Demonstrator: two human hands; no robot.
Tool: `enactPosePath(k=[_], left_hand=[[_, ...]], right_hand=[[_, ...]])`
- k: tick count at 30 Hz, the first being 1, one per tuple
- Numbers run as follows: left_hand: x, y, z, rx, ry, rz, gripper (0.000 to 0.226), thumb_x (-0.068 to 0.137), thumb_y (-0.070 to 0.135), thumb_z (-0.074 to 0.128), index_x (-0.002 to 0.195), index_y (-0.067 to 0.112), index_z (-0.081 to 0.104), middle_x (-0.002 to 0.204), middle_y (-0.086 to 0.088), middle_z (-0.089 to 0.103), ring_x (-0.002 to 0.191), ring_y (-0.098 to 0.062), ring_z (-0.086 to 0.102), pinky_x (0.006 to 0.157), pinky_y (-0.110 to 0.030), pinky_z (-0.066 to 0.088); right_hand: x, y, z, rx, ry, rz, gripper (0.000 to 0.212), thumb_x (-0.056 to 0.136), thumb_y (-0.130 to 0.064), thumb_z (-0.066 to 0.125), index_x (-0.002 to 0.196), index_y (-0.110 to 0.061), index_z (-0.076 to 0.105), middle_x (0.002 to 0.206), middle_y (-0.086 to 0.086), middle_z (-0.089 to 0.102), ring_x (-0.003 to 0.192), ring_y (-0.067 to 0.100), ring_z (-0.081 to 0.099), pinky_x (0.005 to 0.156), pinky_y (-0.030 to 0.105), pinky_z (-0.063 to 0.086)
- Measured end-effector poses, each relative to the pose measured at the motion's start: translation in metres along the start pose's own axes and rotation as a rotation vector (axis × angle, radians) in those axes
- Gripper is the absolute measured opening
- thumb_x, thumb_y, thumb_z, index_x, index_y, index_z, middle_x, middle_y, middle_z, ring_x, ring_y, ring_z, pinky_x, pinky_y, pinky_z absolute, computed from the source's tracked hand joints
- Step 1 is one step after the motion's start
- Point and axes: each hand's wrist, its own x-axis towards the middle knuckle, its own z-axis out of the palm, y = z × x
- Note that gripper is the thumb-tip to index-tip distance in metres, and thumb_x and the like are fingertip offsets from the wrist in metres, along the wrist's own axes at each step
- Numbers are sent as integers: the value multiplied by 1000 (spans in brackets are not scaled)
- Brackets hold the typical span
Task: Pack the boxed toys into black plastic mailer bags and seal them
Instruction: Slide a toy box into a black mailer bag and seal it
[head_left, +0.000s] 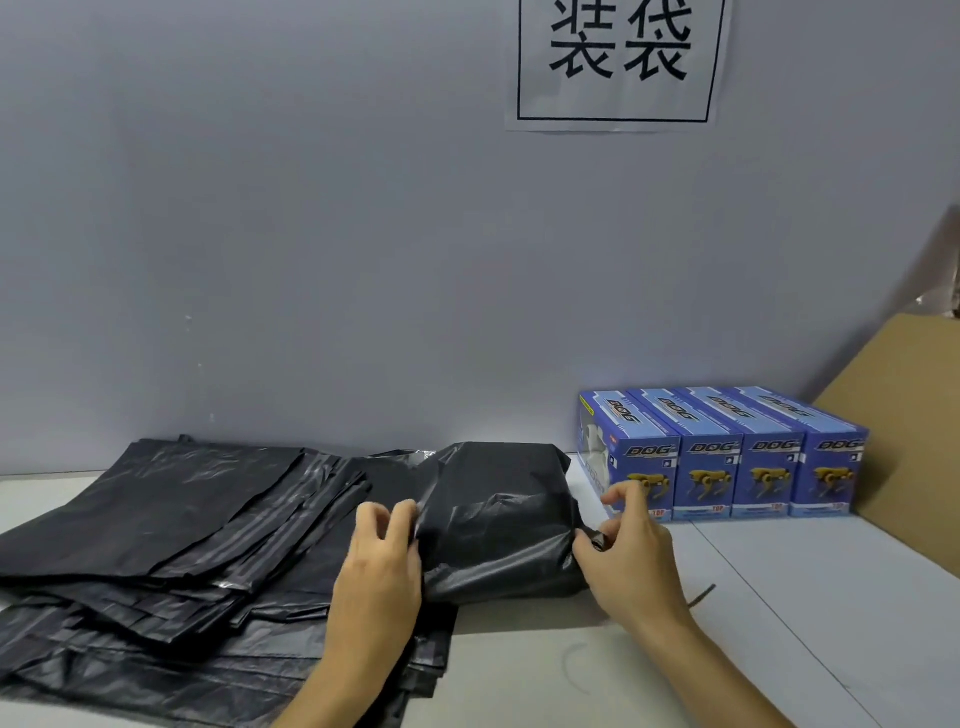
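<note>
With the filled bag (498, 519) on the counter (779, 597), we pinch its left end in our left hand (382, 545), its right corner in our right hand (626, 540), pulling the film taut before sealing.

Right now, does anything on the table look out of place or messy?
Mostly tidy. A thin dark strip lies loose on the table right of the right hand, and the pile of empty bags is fanned unevenly.
</note>
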Motion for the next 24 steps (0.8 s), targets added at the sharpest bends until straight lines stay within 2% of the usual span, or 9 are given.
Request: enactPosePath(k=[4,8,10,12,15,17,20,22,24], left_hand=[[2,-1,-4,289,52,377,73,46,-15,83,112,12,63,108,-15,58,94,-28,49,66,-40,54],[2,2,-6,264,-62,467,62,45,-13,85,102,7,73,93,-6,67,73,-21,62,60,-27,54],[-1,5,-5,177,-97,407,46,65,-4,80,109,5,71,94,-4,70,72,-19,66,63,-26,56],[-5,10,-5,139,-103,332,34,88,14,60,120,4,65,104,-2,71,84,-16,69,73,-26,56],[-5,16,0,103,-206,177,50,101,42,22,129,14,53,119,5,63,106,-11,59,90,-22,45],[-2,14,6,77,-286,66,46,103,48,21,130,21,46,125,11,57,115,-10,51,93,-23,41],[9,17,13,-56,-389,-187,44,103,51,23,116,22,53,115,16,56,116,-20,52,91,-30,42],[19,20,18,-122,-424,-314,49,103,51,20,106,20,58,106,6,62,111,-26,51,92,-38,42],[24,24,23,-127,-437,-376,50,105,49,19,115,22,59,111,3,62,115,-27,44,91,-38,35]], right_hand=[[-7,-4,-3,-269,69,-249,29,86,-18,72,103,-27,50,101,-6,47,93,13,50,60,8,35],[-11,-4,-1,-310,10,-393,22,91,-8,65,111,-17,68,110,-2,63,95,14,62,79,18,53],[-12,-4,1,-297,-1,-396,24,95,-10,61,117,-16,69,111,-1,70,95,15,65,82,19,52],[-13,-4,1,-250,2,-367,25,97,-18,58,120,-19,68,111,-2,72,92,10,63,80,11,47],[-16,-6,4,-219,21,-328,33,98,-34,55,126,-21,65,113,-5,71,91,6,60,77,7,42],[-17,-8,9,-256,5,-310,45,99,-45,47,136,-22,59,121,-6,69,103,9,62,86,16,49],[-16,-8,17,-276,-85,-226,61,101,-54,32,152,-22,38,139,-5,58,124,11,55,102,25,45],[-17,-9,22,-229,-143,-135,65,102,-55,26,157,-22,26,144,-2,54,128,13,51,106,28,44],[-18,-10,27,-148,-153,-38,65,102,-55,23,157,-20,24,139,2,57,124,17,54,104,33,46]])
